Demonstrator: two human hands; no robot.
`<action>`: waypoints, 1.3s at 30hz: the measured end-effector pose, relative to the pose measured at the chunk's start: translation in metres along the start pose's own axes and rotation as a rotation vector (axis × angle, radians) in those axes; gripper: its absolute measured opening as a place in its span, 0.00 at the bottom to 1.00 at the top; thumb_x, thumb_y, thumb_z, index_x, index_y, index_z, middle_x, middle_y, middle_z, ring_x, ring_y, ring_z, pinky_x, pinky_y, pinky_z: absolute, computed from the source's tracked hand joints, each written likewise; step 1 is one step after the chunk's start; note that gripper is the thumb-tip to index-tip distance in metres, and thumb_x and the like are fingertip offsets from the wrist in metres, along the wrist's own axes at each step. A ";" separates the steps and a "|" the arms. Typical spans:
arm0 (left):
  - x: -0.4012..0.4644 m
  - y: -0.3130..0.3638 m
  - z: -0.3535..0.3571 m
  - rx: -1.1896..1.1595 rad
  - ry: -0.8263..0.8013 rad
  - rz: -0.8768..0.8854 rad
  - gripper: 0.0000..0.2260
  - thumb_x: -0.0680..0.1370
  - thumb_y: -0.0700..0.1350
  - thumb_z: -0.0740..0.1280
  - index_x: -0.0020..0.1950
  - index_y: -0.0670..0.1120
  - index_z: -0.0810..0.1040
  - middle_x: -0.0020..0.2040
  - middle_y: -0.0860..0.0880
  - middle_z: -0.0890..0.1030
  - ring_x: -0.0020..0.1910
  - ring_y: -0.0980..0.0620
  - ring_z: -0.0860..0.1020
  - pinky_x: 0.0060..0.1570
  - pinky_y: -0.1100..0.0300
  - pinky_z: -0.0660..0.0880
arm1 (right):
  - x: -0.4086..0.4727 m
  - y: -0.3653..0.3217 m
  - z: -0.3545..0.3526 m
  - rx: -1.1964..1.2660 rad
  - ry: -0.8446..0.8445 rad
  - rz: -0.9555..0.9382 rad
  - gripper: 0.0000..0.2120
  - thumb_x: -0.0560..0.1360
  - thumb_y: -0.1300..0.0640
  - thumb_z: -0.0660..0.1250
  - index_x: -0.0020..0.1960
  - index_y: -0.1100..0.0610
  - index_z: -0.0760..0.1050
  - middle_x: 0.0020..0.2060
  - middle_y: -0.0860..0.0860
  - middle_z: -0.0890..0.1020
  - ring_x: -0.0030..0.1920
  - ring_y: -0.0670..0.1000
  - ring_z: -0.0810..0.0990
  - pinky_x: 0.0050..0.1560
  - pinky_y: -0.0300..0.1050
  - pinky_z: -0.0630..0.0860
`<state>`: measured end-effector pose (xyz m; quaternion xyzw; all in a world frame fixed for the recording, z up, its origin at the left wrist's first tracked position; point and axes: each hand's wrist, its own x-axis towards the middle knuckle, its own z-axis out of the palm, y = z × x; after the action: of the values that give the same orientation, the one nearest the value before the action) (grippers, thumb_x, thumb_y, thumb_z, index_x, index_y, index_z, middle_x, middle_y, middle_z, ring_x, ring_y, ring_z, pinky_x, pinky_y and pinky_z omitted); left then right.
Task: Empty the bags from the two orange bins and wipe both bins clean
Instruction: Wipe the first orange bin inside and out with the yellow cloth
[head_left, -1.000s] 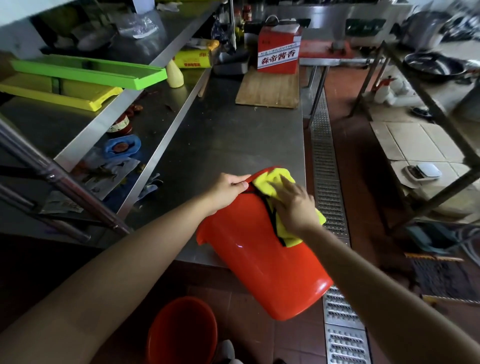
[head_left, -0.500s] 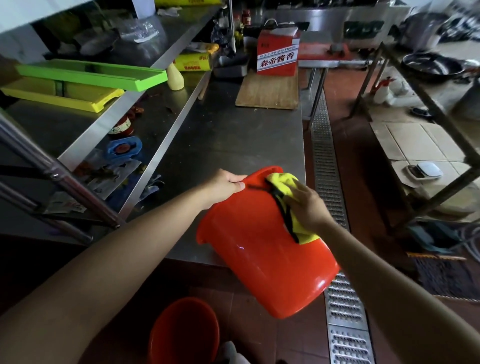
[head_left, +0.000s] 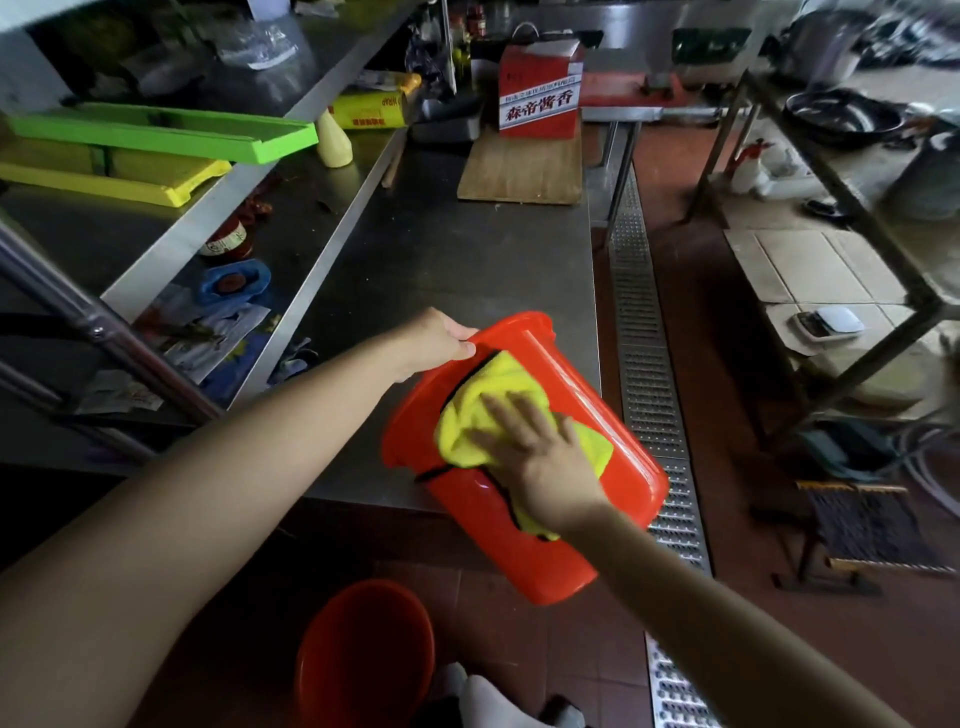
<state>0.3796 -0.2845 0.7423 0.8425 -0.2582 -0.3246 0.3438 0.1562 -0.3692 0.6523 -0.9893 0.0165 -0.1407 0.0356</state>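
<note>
I see the orange bin (head_left: 524, 499) lying tilted on its side over the near right corner of the steel worktop (head_left: 441, 249), its base sticking out past the edge above the floor. My left hand (head_left: 434, 343) grips the bin's rim at the far end, fingers curled over it. My right hand (head_left: 535, 457) lies flat on a yellow cloth (head_left: 467, 415), fingers (head_left: 498, 415) straight and spread, pressing it against the bin's outer wall. The cloth has a dark edge and drapes over the side of the bin. A second orange bin (head_left: 363, 649) stands upright on the floor below, near me. Far along the worktop are a wooden board (head_left: 519, 171) and a red carton (head_left: 537, 91) standing at its far end.
</note>
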 end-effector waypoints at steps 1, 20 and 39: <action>0.000 0.002 -0.001 -0.005 -0.012 -0.016 0.15 0.77 0.44 0.71 0.64 0.52 0.79 0.61 0.51 0.81 0.54 0.57 0.80 0.60 0.61 0.73 | 0.000 0.018 -0.004 0.068 -0.004 0.098 0.22 0.79 0.45 0.65 0.73 0.38 0.69 0.79 0.47 0.61 0.75 0.59 0.64 0.63 0.65 0.69; -0.011 0.002 -0.008 0.005 0.019 -0.117 0.07 0.74 0.44 0.74 0.50 0.47 0.80 0.44 0.49 0.83 0.39 0.54 0.81 0.46 0.57 0.75 | -0.055 -0.012 0.007 -0.058 0.029 -0.071 0.23 0.79 0.47 0.64 0.74 0.40 0.68 0.80 0.47 0.59 0.77 0.58 0.61 0.63 0.62 0.70; -0.017 -0.006 -0.005 0.083 0.109 -0.054 0.04 0.75 0.45 0.73 0.48 0.46 0.80 0.47 0.48 0.83 0.48 0.50 0.81 0.44 0.55 0.78 | -0.107 -0.001 0.018 -0.049 0.137 -0.074 0.23 0.82 0.45 0.61 0.76 0.41 0.64 0.80 0.49 0.57 0.78 0.60 0.60 0.61 0.61 0.65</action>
<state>0.3734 -0.2674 0.7463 0.8790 -0.2296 -0.2762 0.3135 0.0584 -0.3626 0.6051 -0.9778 -0.0140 -0.2091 0.0050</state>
